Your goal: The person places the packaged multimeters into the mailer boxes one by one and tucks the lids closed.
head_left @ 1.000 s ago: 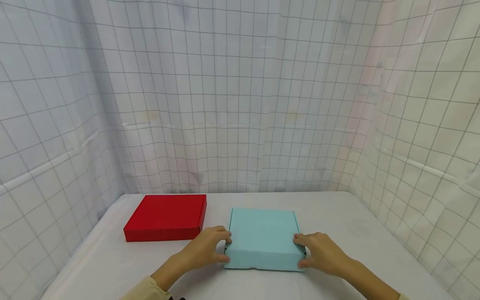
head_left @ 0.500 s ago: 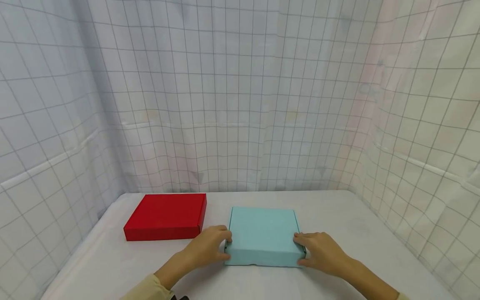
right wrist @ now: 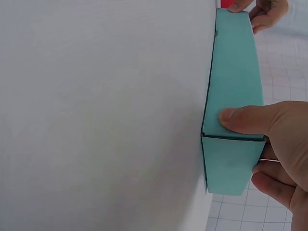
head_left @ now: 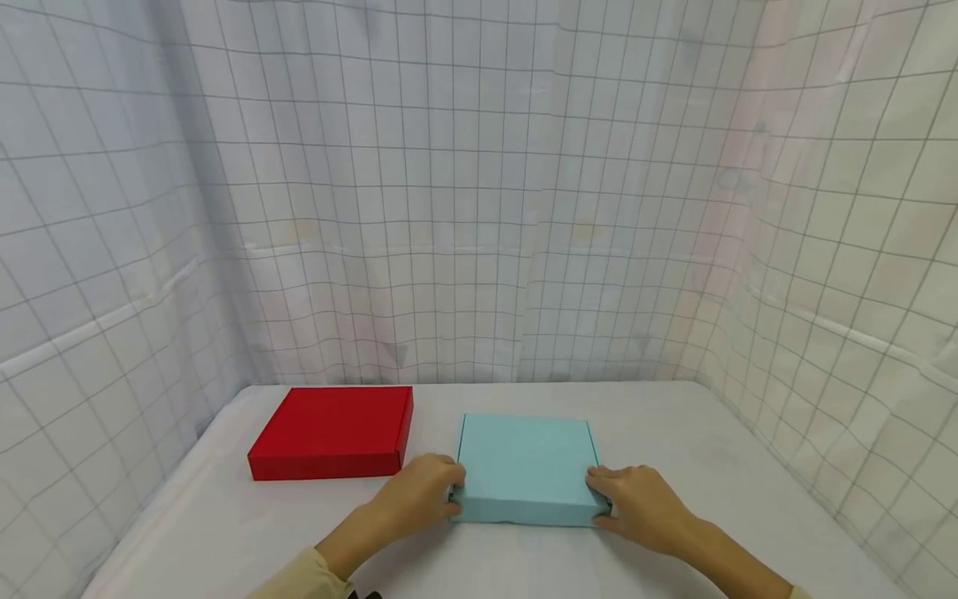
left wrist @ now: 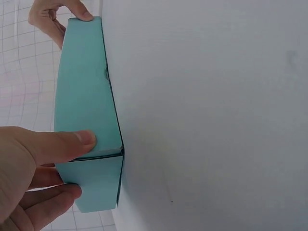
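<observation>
A flat light blue cardboard box [head_left: 527,466] lies on the white table with its lid down. At its near left corner my left hand [head_left: 419,495] grips it, the thumb [left wrist: 86,139] pressed on the front panel and fingers around the side. My right hand [head_left: 644,507] holds the near right corner in the same way, its thumb [right wrist: 231,118] flat against the front panel. In both wrist views the front panel stands nearly flush, with a thin dark seam along the corner and bottom edge. Some fingertips are hidden behind the box.
A closed red cardboard box [head_left: 333,433] lies to the left, close to my left hand. White grid-patterned curtains [head_left: 479,208] surround the table [head_left: 674,433] at the back and both sides.
The front panel of the light blue box has swung inward at its bottom edge and now sits closer to the box. Both thumbs moved in with it. The red box stays put.
</observation>
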### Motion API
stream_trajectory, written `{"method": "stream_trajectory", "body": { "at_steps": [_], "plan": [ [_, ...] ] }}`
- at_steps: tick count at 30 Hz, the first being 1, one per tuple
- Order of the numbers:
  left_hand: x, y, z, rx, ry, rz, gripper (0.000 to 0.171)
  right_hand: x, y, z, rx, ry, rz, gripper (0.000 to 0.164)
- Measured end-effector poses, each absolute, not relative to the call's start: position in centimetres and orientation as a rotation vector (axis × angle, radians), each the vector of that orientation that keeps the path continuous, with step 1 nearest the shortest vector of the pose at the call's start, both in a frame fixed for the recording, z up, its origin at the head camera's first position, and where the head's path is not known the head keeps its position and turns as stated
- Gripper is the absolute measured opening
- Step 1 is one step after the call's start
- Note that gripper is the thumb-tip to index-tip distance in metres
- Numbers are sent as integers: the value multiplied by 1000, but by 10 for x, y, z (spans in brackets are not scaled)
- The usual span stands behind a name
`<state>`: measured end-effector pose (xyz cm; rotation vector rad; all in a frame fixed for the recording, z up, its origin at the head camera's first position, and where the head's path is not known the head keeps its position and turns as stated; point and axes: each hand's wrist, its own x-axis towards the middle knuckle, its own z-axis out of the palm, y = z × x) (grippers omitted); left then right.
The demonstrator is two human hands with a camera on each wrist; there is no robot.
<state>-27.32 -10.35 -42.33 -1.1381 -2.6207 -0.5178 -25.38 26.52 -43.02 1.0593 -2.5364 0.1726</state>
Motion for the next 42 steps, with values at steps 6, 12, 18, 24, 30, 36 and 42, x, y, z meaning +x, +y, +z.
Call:
{"method": "stream_trajectory", "body": {
  "at_steps": [6,12,18,24,30,36,42],
  "plan": [
    [-273,-102,-422,-1127,-2643,-496,24,-256,267,-429,1073,-2547,198,59],
    [-274,-100,-420,-1129,-2666,-513,24,-254,272,-428,1076,-2555,260,58],
    [-277,-99,-422,-1109,-2683,-581,24,-266,278,-432,1064,-2583,369,55],
    [-283,-103,-426,-1016,-2712,-680,28,-284,282,-435,1038,-2637,518,59],
    [-295,-108,-429,-990,-2697,-815,30,-304,292,-438,1047,-2693,756,61],
    [-307,-112,-430,-977,-2713,-929,32,-319,296,-443,1089,-2679,877,63],
    [-317,-114,-428,-944,-2720,-945,32,-332,291,-442,1049,-2694,891,63]
  ]
}}
